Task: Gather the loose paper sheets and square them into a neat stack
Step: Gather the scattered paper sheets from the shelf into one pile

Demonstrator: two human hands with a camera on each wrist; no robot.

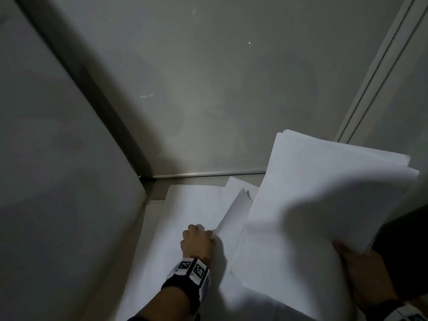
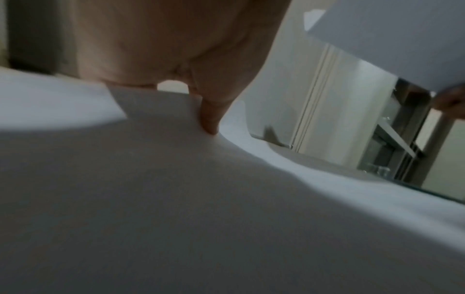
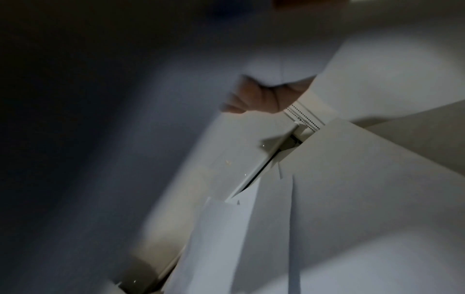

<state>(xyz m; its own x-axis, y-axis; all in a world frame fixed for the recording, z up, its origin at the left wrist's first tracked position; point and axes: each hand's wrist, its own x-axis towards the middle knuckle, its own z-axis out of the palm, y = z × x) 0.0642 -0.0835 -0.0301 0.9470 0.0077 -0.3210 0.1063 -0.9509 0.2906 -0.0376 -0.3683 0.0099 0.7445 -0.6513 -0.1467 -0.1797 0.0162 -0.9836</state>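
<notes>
White loose sheets (image 1: 190, 205) lie overlapping on the surface by the corner. My left hand (image 1: 206, 231) is low on them, and its fingers (image 2: 208, 119) pinch the corner of one loose sheet (image 1: 234, 209), which curls upward. That sheet fills the left wrist view as a raised fold (image 2: 176, 179). My right hand (image 1: 354, 262) grips the near edge of a thick paper bundle (image 1: 324, 193) held tilted above the right side. The bundle's sheet edges are fanned and uneven. In the right wrist view the fingers (image 3: 251, 99) curl under the bundle (image 3: 281, 65), with loose sheets (image 3: 352, 199) below.
A grey panel (image 1: 208, 89) rises behind the papers, with a metal strip (image 1: 208, 174) along its base. A slanted wall panel (image 1: 58, 158) closes the left side. A beaded blind cord (image 1: 370, 89) hangs along the frame at right.
</notes>
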